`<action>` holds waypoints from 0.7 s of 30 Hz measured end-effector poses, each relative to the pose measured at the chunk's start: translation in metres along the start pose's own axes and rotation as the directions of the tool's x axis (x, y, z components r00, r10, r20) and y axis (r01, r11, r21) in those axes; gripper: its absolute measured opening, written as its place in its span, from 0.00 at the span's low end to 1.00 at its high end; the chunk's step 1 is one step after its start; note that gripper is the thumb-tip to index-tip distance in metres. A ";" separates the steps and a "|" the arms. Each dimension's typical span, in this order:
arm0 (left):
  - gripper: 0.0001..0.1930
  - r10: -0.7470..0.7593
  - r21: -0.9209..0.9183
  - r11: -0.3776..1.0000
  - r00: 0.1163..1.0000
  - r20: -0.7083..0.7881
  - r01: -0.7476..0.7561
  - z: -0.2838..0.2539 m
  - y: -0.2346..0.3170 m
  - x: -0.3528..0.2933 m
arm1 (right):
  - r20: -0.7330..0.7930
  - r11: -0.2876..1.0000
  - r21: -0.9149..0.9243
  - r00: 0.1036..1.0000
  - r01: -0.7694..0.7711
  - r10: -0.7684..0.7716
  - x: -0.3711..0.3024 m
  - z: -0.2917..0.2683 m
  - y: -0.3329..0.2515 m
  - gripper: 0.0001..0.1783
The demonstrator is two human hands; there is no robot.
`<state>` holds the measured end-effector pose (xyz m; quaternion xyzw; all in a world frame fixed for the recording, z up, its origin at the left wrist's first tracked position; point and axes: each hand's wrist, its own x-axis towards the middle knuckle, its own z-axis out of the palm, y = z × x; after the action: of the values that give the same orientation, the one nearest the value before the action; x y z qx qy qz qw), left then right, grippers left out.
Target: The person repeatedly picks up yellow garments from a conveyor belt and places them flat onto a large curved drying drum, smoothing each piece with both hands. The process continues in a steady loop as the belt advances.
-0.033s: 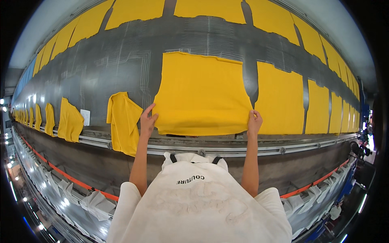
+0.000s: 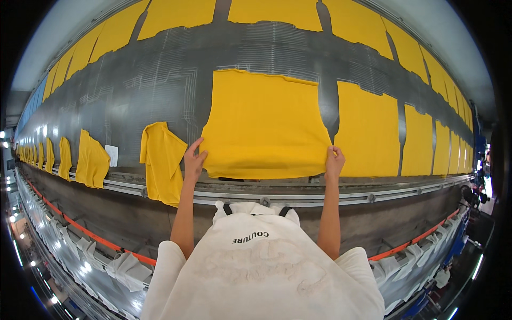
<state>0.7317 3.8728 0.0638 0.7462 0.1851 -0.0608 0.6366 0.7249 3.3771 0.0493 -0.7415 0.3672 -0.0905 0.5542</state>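
Note:
A yellow fabric panel (image 2: 265, 122) lies spread over the grey table in front of me, its far edge slightly curled. Its near edge bows toward me by the table's metal rail. At the panel's left near corner, my left hand (image 2: 194, 159) pinches the cloth between thumb and fingers. On the opposite corner my right hand (image 2: 335, 160) is closed with the fabric between its fingertips. To the left, a loosely folded yellow fabric piece (image 2: 161, 160) hangs partly over the table edge. Another yellow panel (image 2: 368, 130) lies flat just right of my right hand.
The long grey table (image 2: 160, 69) carries yellow panels along its far side and to the right. More folded yellow pieces (image 2: 92, 160) drape over its near edge at left, beside a white paper (image 2: 111, 155). A metal rail (image 2: 320, 199) runs along the near edge. Behind me stands another table with white cloths (image 2: 128, 269).

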 end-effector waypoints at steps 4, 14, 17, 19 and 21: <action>0.27 -0.007 -0.056 0.998 1.000 -0.012 0.006 0.001 -0.007 0.001 | 0.011 0.999 0.029 0.999 0.031 -0.031 -0.004 0.001 0.004 0.13; 0.26 0.060 0.111 0.992 0.998 -0.019 -0.057 -0.001 -0.027 0.004 | -0.005 0.999 -0.032 1.000 0.019 -0.019 -0.005 0.010 0.017 0.14; 0.25 0.109 0.205 0.973 0.994 -0.024 -0.102 0.002 -0.023 0.005 | -0.004 0.999 -0.048 1.000 0.020 -0.021 -0.002 0.010 0.028 0.14; 0.24 0.115 0.228 0.968 0.993 -0.033 -0.105 0.004 -0.020 0.005 | -0.007 0.997 -0.077 1.000 0.022 -0.022 -0.004 0.011 0.030 0.14; 0.24 0.209 0.289 0.939 0.976 -0.058 -0.184 0.004 -0.030 0.007 | 0.021 0.995 -0.083 0.999 0.048 -0.047 -0.001 0.013 0.038 0.15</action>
<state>0.7277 3.8741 0.0327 0.8461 0.1267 0.0102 0.5177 0.7146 3.3826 0.0113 -0.7733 0.3476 -0.0810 0.5240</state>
